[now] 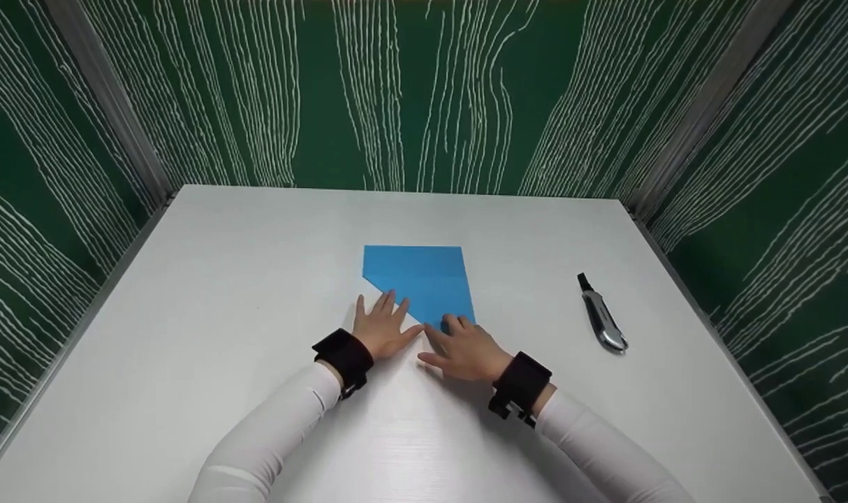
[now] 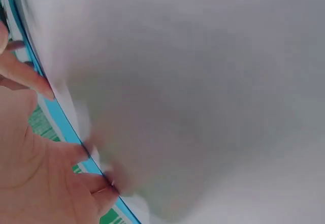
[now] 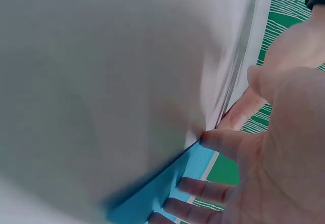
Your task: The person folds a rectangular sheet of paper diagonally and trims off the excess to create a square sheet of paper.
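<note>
A sheet of blue paper (image 1: 424, 269) lies flat on the white table, its lower left side running as a slanting edge. My left hand (image 1: 382, 330) rests along that edge with its fingers spread and fairly straight, fingertips on the blue. At the paper's lower corner my right hand (image 1: 469, 353) touches the sheet, index fingertip close beside the left thumb tip. Low across the table, the left wrist view shows the left fingertips on a thin blue strip of paper (image 2: 62, 120). In the right wrist view, the right fingertips press on the blue paper (image 3: 170, 181).
A grey and black utility knife (image 1: 603, 318) lies on the table (image 1: 256, 279) to the right of the paper. Green panels (image 1: 438, 91) with white wavy lines stand behind the table and at both sides. Dark bands (image 1: 344, 360) circle both wrists.
</note>
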A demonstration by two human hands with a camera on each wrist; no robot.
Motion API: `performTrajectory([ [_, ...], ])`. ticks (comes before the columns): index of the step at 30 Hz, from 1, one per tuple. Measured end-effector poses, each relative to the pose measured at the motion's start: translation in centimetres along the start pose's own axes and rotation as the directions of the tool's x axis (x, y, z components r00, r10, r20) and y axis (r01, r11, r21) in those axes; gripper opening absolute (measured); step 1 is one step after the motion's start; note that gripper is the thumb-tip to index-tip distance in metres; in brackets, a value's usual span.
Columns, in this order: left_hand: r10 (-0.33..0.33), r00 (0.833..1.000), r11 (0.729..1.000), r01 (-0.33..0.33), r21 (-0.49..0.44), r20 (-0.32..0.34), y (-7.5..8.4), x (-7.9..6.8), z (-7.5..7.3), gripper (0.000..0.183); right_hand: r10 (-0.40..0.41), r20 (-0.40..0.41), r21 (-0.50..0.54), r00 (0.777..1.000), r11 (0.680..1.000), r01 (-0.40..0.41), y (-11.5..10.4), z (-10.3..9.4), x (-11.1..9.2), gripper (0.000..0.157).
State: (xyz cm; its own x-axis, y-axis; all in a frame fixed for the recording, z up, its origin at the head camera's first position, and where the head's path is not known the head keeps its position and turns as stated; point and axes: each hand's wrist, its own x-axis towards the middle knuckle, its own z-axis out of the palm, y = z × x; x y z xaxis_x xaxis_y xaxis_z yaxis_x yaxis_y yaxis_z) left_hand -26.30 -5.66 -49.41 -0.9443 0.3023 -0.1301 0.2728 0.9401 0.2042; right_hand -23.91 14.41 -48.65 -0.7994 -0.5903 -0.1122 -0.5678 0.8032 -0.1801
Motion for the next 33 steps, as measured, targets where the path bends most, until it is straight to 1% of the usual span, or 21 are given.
performTrajectory([
  [2, -0.012, 1.0, 1.0, 0.012, 0.0, 0.011, -0.1, 0.5, -0.1, 0.071, -0.003, 0.014, -0.007, 1.0, 1.0, 0.003, 0.0, -0.2, 0.4, 0.062],
  [4, -0.028, 1.0, 1.0, 0.028, 0.005, 0.007, -0.2, 1.0, 0.0, 0.073, 0.001, 0.034, -0.003, 0.999, 1.0, 0.0, 0.0, -0.3, 0.8, 0.063],
  [9, -0.094, 0.995, 0.995, 0.095, 0.02, -0.012, -0.3, 1.9, 0.5, 0.076, -0.003, 0.086, 0.056, 0.996, 0.998, -0.001, -0.1, -0.2, 1.9, 0.072],
  [11, -0.114, 0.993, 0.993, 0.114, 0.023, -0.015, -0.4, 2.3, 0.5, 0.076, -0.002, 0.094, 0.078, 0.996, 0.997, -0.006, -0.1, -0.2, 2.2, 0.074],
  [15, -0.144, 0.989, 0.989, 0.146, 0.035, -0.039, -0.4, 2.9, 0.1, 0.077, 0.007, 0.097, 0.089, 0.995, 0.996, -0.016, 0.0, -0.1, 2.5, 0.074],
  [18, -0.182, 0.982, 0.981, 0.184, 0.055, -0.051, -0.6, 3.1, -0.4, 0.078, 0.006, 0.108, 0.096, 0.994, 0.995, -0.016, 0.0, -0.1, 2.5, 0.075],
  [20, -0.206, 0.978, 0.976, 0.208, 0.058, -0.042, -0.8, 3.2, -0.7, 0.08, 0.004, 0.12, 0.097, 0.993, 0.995, -0.015, -0.1, -0.1, 2.5, 0.075],
  [22, -0.217, 0.975, 0.974, 0.219, 0.06, -0.035, -1.1, 3.3, -0.8, 0.083, 0.004, 0.126, 0.1, 0.992, 0.995, -0.017, 0.0, -0.2, 2.5, 0.075],
  [26, -0.224, 0.974, 0.974, 0.226, 0.034, -0.041, -1.5, 3.2, -1.7, 0.087, 0.005, 0.131, 0.108, 0.991, 0.994, -0.019, 0.1, -0.3, 2.5, 0.073],
  [29, -0.235, 0.972, 0.972, 0.235, 0.013, -0.032, -1.9, 3.1, -2.3, 0.089, -0.006, 0.141, 0.126, 0.99, 0.992, -0.012, 0.3, -0.5, 2.6, 0.073],
  [30, -0.237, 0.971, 0.972, 0.237, 0.009, -0.026, -2.1, 3.1, -2.3, 0.09, -0.01, 0.146, 0.136, 0.989, 0.991, -0.01, 0.4, -0.6, 2.5, 0.072],
  [33, -0.24, 0.971, 0.971, 0.24, 0.003, 0.002, -2.8, 3.7, -1.8, 0.093, -0.026, 0.156, 0.156, 0.987, 0.988, 0.001, 0.8, -0.7, 2.5, 0.072],
])
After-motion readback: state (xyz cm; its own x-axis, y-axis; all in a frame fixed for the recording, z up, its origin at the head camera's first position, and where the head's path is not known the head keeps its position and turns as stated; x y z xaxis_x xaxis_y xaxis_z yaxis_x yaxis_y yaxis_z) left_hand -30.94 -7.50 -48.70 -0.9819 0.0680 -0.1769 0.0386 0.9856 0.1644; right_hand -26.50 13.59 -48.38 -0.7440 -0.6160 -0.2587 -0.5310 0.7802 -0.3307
